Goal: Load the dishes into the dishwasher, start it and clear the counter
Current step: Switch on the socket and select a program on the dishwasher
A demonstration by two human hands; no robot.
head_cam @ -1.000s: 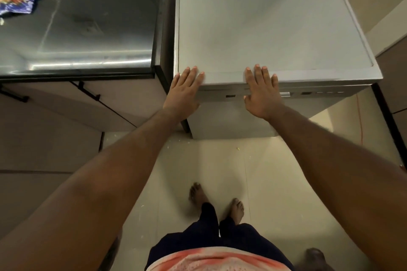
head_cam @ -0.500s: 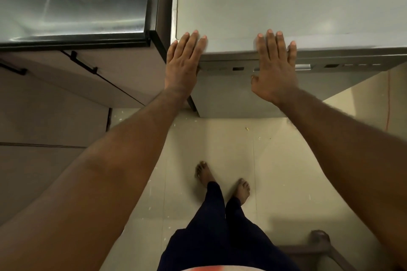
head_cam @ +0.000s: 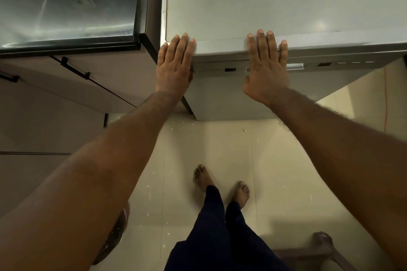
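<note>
**Both hands flat on the front edge of the dishwasher**

Head view, looking straight down. The dishwasher (head_cam: pixel 286 6) stands on the floor (head_cam: pixel 220 149) just right of the table (head_cam: pixel 66 2), its pale top filling the upper right of the view and its door (head_cam: pixel 220 97) upright and closed below the front edge.

The left hand (head_cam: pixel 174 66) lies palm-down over the dishwasher's front left corner. Its fingers (head_cam: pixel 182 46) are straight and pressed together, the tips resting on the top surface while the palm hangs over the door.

The right hand (head_cam: pixel 266 66) lies the same way near the middle of the front edge. Its fingers (head_cam: pixel 261 44) are straight and only slightly parted, tips on the top surface, with the palm covering part of the control strip (head_cam: pixel 220 70). The handle recess (head_cam: pixel 295 66) is just beside the little finger.

Neither hand grips anything – both simply rest flat against the machine.

Below the table, a cupboard (head_cam: pixel 66 99) carries black handles. The person's bare feet (head_cam: pixel 220 185) stand on the floor in front of the door – a stool (head_cam: pixel 323 246) shows at the lower right.
</note>
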